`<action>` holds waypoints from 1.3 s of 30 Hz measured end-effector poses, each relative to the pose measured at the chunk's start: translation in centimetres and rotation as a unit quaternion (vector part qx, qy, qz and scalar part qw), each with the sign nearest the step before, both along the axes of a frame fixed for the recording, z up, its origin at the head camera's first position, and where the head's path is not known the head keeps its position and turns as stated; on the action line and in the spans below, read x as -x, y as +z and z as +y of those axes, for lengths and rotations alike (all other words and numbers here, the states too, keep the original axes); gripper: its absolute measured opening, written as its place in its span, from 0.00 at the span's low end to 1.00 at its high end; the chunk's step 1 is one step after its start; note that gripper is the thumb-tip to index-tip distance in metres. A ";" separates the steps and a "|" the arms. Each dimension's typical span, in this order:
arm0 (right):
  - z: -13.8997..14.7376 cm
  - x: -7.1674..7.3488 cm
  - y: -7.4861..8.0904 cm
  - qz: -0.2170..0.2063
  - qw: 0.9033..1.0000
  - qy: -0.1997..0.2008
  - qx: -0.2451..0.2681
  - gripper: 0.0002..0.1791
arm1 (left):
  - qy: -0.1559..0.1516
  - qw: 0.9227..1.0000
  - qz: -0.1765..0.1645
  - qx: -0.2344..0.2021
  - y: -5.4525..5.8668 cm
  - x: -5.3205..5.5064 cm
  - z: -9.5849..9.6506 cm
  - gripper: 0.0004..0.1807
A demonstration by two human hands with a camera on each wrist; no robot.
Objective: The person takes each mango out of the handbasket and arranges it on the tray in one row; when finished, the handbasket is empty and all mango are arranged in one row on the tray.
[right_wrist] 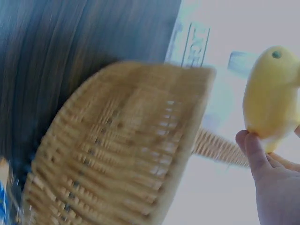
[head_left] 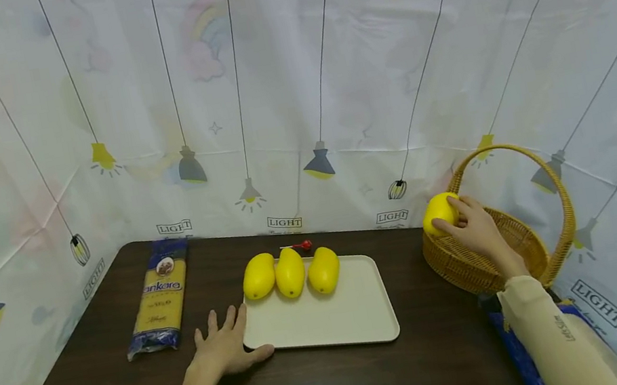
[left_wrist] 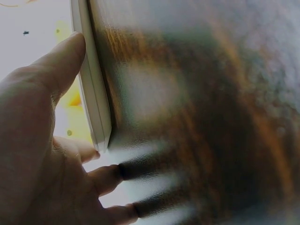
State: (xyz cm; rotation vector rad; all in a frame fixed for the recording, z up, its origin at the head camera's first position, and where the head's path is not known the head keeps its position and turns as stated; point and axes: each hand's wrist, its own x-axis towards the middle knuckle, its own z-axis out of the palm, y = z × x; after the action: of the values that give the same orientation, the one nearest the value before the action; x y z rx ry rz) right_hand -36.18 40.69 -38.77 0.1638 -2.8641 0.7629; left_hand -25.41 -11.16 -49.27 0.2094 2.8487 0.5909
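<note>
My right hand (head_left: 478,228) grips a yellow mango (head_left: 439,213) over the near-left rim of a wicker basket (head_left: 450,260) with a tall handle. In the right wrist view the mango (right_wrist: 269,96) shows a small dark spot at its end, with fingertips against its lower side. My left hand (head_left: 221,349) rests with spread fingers at the left edge of a cream tray (head_left: 331,319). Its thumb lies along the tray's edge in the left wrist view. Three yellow mangoes, the left one (head_left: 258,276), the middle one (head_left: 290,273) and the right one (head_left: 324,270), lie along the tray's far side.
A packet of pasta (head_left: 158,298) with blue ends lies left of the tray. Behind the mangoes is a small red object (head_left: 306,245) on a thin stick. A blue package (head_left: 518,348) lies partly under the right sleeve. A printed curtain (head_left: 278,88) hangs behind the table.
</note>
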 end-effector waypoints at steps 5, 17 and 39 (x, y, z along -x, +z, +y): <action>-2.6 -0.4 0.0 -0.003 0.999 0.031 0.013 0.48 | 0.001 1.000 -0.001 -0.001 -0.1 0.0 -0.1 0.61; -8.0 0.0 -3.0 -0.001 0.996 0.087 0.004 0.45 | 0.002 1.000 -0.002 -0.004 -0.3 0.0 -0.3 0.61; -14.5 1.2 -7.0 -0.110 0.983 0.131 -0.069 0.44 | 0.002 1.000 0.000 -0.007 -0.3 0.1 -0.2 0.62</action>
State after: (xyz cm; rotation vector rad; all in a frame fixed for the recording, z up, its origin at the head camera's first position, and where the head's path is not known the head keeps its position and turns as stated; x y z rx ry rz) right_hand -37.43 26.19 -45.80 0.5137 -3.1480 0.6620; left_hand -25.56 -11.34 -49.60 0.2058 2.8471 0.6110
